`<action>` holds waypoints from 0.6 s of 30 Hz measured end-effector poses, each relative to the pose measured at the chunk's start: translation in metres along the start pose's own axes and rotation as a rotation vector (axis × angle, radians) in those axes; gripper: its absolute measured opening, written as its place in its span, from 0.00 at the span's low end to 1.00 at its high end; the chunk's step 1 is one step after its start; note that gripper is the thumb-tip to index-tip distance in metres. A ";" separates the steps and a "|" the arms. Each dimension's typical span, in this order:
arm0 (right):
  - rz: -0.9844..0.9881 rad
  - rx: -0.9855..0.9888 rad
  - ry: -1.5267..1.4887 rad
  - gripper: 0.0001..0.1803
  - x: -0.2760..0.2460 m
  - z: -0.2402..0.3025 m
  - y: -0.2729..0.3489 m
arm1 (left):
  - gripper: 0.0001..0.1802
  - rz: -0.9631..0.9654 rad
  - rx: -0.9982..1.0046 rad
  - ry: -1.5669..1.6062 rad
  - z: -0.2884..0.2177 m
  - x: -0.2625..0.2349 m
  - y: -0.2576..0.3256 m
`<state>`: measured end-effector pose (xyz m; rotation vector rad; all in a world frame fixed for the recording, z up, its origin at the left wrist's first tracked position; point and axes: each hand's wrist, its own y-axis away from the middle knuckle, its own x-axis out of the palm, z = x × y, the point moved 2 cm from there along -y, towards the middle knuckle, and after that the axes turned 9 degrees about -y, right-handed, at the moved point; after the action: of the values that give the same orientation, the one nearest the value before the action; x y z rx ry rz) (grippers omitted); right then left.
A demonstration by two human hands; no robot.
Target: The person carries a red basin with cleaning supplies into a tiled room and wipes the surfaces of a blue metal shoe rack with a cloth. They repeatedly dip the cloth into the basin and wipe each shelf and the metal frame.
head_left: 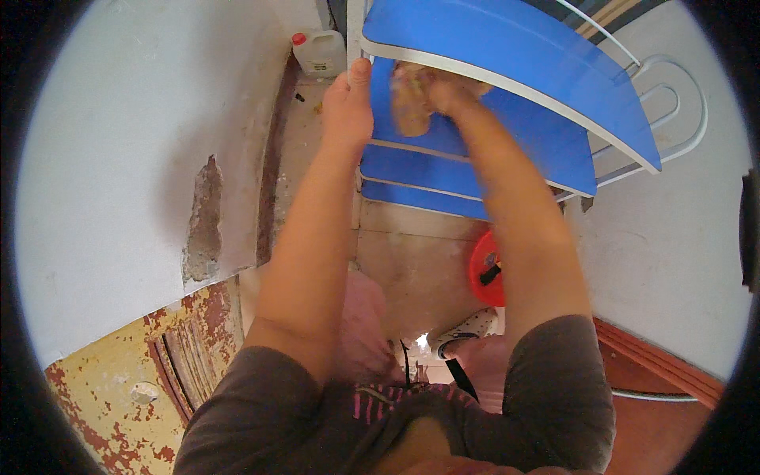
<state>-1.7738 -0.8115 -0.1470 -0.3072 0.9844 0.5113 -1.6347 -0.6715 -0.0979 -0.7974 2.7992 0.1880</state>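
Farthest to the left of your hands, low down, is a flat yellow painted panel (pixel 111 372) with flaking reddish-brown patches. Nearer your left forearm, the smooth white wall (pixel 119 150) carries a tall gouge (pixel 206 226) of bare grey plaster. Just beyond your left hand (pixel 347 107) stands a white plastic jug (pixel 322 55) with a red screw cap. That hand is closed on the white upright (pixel 355 32) at the left end of a shelf unit with blue boards and white edging, its thumb pointing up.

To its right, on the blue board below the top one, lies a crumpled, brownish patterned cloth (pixel 412 103), bunched under your right hand (pixel 451 96). You hold it there – blurred, your fingertips too hidden to make out. The blue top board (pixel 507 43) overhangs that hand and stands in the way above it.

Nearer you than both hands is a pale dark-spotted shoe (pixel 473 324) on the floor; a round red plastic basin (pixel 480 277) is partly covered by your right forearm. Well right of your right hand, a bent white metal tube rail (pixel 701 111) closes the unit's end.
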 end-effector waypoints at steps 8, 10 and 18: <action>-0.166 -0.173 0.197 0.28 0.034 0.079 0.073 | 0.30 -0.027 0.010 0.049 -0.014 0.000 0.004; -0.275 -0.173 0.206 0.28 0.036 0.094 0.100 | 0.30 -0.019 -0.031 0.045 -0.016 -0.004 0.004; -0.212 -0.179 0.340 0.31 -0.004 0.022 0.147 | 0.32 0.023 0.012 -0.063 0.000 -0.007 -0.006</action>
<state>-1.8398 -0.6793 -0.1347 -0.6679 1.2201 0.3593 -1.6258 -0.6736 -0.0963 -0.7440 2.7486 0.1967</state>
